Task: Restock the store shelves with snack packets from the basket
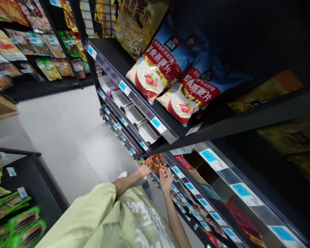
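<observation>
Both my hands reach down to a low shelf of a dark store rack. My left hand [144, 170] and my right hand [165, 179] each grip an edge of a small orange snack packet [157, 163], holding it at the shelf front [182, 187] lined with blue price tags. Fingers of both hands are curled round the packet. My pale green shirt [113, 220] fills the lower middle of the view.
Above, an upper shelf [134, 93] holds red, gold and blue oatmeal bags [155, 74]. White empty trays [133, 113] sit on the shelf below. A grey tiled aisle floor [64, 127] runs left. Another rack with green packets [18, 220] stands at lower left.
</observation>
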Available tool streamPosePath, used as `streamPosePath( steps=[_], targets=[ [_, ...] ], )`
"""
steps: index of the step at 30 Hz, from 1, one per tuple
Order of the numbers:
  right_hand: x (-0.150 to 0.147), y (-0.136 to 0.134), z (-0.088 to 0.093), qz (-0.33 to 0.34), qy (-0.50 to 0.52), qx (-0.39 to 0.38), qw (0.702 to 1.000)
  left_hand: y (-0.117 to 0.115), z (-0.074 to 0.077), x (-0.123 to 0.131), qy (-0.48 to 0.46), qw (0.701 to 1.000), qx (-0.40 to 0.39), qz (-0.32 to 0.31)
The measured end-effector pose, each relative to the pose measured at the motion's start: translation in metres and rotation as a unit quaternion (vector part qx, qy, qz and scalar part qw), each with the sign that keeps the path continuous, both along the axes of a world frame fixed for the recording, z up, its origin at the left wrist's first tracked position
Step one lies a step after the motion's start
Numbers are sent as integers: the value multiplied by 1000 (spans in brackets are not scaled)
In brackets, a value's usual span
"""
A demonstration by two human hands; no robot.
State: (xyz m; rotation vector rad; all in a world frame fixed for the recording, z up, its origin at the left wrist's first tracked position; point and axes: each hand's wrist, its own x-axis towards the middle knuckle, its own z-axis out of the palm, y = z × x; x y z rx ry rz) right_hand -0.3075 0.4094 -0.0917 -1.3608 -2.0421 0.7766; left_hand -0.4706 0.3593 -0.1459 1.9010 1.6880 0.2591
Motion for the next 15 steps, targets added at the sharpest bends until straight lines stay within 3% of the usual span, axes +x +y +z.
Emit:
streamPosePath(
  steps=[2,4,15],
  targets=[
    [-4,15,5,96,-47,-91,990,-4,-3,0,2,1000,4,-9],
    [-11,31,10,131,-72,-149,977,-6,-4,1,5,1000,10,-20],
    [-65,81,2,141,-45,-262,954,-10,-8,-1,29,998,43,-28]
  ],
)
